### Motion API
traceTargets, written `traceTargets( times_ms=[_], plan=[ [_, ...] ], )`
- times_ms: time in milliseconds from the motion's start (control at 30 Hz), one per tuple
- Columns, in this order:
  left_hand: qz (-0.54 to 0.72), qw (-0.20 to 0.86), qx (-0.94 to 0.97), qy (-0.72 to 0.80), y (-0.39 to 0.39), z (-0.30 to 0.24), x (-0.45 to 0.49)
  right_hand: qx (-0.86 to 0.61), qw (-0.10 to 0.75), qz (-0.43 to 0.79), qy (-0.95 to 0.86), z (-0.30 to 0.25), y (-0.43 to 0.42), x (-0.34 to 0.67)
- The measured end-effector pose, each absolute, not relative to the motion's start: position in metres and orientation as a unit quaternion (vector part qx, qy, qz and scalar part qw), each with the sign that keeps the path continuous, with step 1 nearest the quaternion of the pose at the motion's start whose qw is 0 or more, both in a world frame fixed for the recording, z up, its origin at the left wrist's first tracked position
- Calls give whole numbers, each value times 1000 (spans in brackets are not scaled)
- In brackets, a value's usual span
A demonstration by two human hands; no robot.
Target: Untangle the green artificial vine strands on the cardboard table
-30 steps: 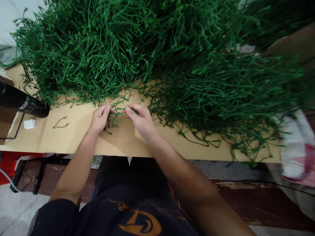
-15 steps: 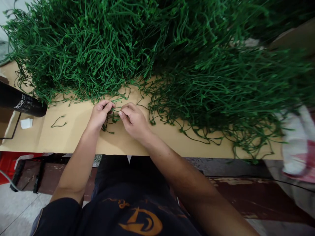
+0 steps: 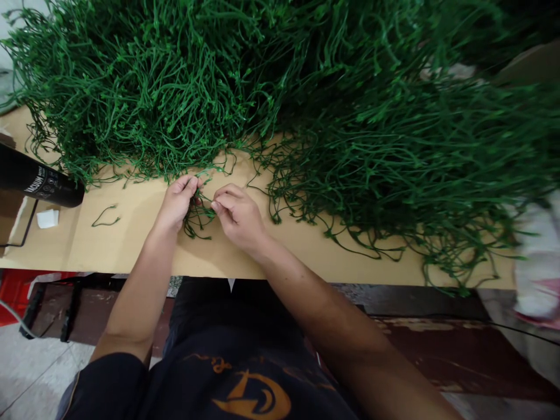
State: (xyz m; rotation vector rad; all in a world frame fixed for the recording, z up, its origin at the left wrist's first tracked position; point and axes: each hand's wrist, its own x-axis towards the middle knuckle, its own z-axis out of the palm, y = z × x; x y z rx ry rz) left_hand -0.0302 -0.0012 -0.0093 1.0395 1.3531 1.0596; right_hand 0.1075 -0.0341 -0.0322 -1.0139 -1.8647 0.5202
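Several thin green plastic stems (image 3: 199,224) hang beneath my left hand (image 3: 180,201), whose thumb and fingers are closed on them. My right hand (image 3: 238,213) is just to the right, its thumb and forefinger pinched at the end of one stem that runs across from the left hand. The exact grip point is too small to make out. Behind both hands rises a large heap of the same green stems (image 3: 175,99), each with small forked tips. A second heap (image 3: 394,169) spreads to the right. One loose stem (image 3: 105,216) lies on the cardboard to the left.
Brown cardboard (image 3: 131,245) covers the work surface up to its front edge. At the left a black vacuum bottle (image 3: 39,178) lies on its side near a small white paper piece (image 3: 48,219). A white and pink sack (image 3: 536,280) stands at the right.
The stems under my left hand have shifted and hang a little further right. My right hand has stayed nearly in place, still pinched. The view has moved slightly.
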Motion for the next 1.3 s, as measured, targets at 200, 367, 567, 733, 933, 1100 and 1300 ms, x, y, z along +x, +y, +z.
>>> traceTargets(
  times_ms=[200,367,567,733,933,1100,1300],
  plan=[
    [483,530,383,582,1,-9,-19,-357,430,93,-824,-27,-45,102],
    [514,515,352,588,-1,-7,-11,-368,431,63,-821,-23,-50,104],
    [539,518,317,583,-3,-6,-6,-373,428,68,-820,-19,-54,106],
    [543,530,298,580,-4,-3,-3,-384,426,109,-812,-19,-57,108],
    [547,547,289,564,0,-5,-9,-409,428,325,-737,-26,-57,111],
    [545,562,357,510,2,-14,-21,-423,436,522,-599,-34,-47,113],
    [511,585,397,489,-5,-12,-14,-434,459,560,-536,-41,-32,112]
  ],
)
